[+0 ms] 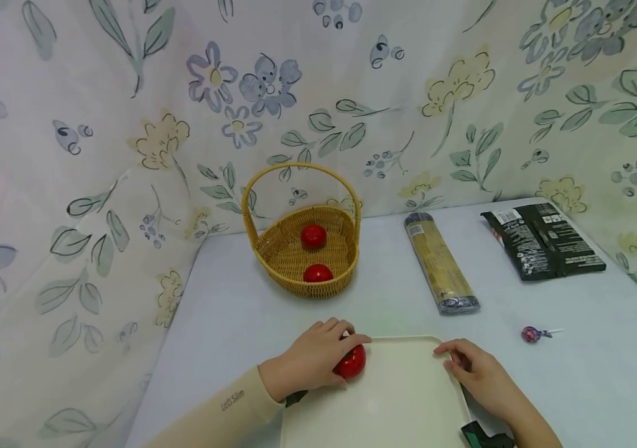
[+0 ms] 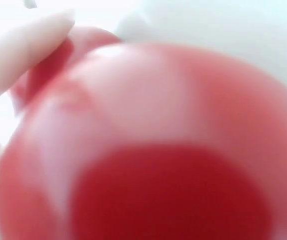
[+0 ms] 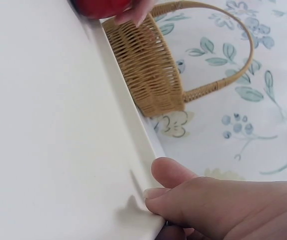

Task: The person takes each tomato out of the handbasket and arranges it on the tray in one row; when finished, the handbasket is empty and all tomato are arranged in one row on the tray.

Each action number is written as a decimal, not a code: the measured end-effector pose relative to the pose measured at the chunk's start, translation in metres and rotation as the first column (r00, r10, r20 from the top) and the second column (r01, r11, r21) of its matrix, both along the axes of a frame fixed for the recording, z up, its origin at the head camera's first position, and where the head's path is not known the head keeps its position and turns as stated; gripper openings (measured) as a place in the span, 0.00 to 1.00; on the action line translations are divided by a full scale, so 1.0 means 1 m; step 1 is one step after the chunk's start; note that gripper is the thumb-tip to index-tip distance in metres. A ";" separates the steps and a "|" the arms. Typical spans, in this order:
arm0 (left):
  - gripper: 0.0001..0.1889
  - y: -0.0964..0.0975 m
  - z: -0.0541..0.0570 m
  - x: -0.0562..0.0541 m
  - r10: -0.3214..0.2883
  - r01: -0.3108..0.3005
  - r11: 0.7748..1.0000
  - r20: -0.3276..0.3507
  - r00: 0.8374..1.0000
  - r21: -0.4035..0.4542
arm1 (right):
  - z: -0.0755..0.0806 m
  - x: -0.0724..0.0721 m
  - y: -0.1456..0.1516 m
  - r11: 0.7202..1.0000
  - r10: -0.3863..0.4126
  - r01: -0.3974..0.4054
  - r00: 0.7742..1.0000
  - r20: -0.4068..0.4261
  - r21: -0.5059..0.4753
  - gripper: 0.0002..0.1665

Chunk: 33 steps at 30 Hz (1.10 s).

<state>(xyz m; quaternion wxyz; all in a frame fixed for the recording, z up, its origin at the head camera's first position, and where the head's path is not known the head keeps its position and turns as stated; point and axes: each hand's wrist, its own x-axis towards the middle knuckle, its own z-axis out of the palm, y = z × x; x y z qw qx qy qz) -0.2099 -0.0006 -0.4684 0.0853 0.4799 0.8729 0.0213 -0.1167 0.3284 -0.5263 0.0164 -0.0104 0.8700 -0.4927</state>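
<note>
My left hand point(image 1: 315, 358) grips a glossy red round fruit point(image 1: 352, 362) over the far left part of a cream tray point(image 1: 391, 398). In the left wrist view the red fruit point(image 2: 173, 90) looms large and blurred, and a second red rounded surface point(image 2: 91, 37) shows behind it beside a finger. I cannot tell whether that belongs to another fruit. At the tray's far right corner, my right hand point(image 1: 478, 376) pinches the rim between thumb and fingers; the right wrist view shows this hand point(image 3: 203, 202) at the tray's edge point(image 3: 133, 107).
Behind the tray stands a wicker basket point(image 1: 279, 277) with a tall handle, holding two red fruits point(image 1: 313, 236). Farther right lie a long pack of noodle-like sticks point(image 1: 441, 264), a black packet point(image 1: 545, 242) and a wrapped lollipop point(image 1: 532, 335). A floral curtain point(image 1: 318, 106) borders the table.
</note>
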 end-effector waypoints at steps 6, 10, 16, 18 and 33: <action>0.53 -0.007 0.002 0.000 0.045 -0.046 0.999 0.062 0.997 0.020 | 0.000 0.000 0.000 1.000 0.004 -0.004 1.000 -0.009 0.002 0.12; 0.53 -0.016 0.011 -0.002 0.071 -0.075 0.997 0.102 0.992 0.035 | 0.000 0.000 0.000 1.000 0.006 -0.006 1.000 0.006 0.011 0.12; 0.42 -0.038 0.040 -0.022 0.109 -0.126 0.986 0.146 0.983 0.111 | 0.001 -0.001 0.001 1.000 0.004 -0.004 1.000 0.017 0.027 0.12; 0.38 -0.047 0.052 -0.034 0.149 -0.173 0.974 0.160 0.976 0.148 | 0.001 -0.001 0.001 1.000 0.002 -0.002 1.000 0.016 0.029 0.12; 0.29 -0.055 0.046 -0.137 0.288 -0.338 0.922 0.250 0.925 0.188 | -0.001 0.000 0.003 1.000 0.021 -0.022 0.999 -0.046 -0.007 0.11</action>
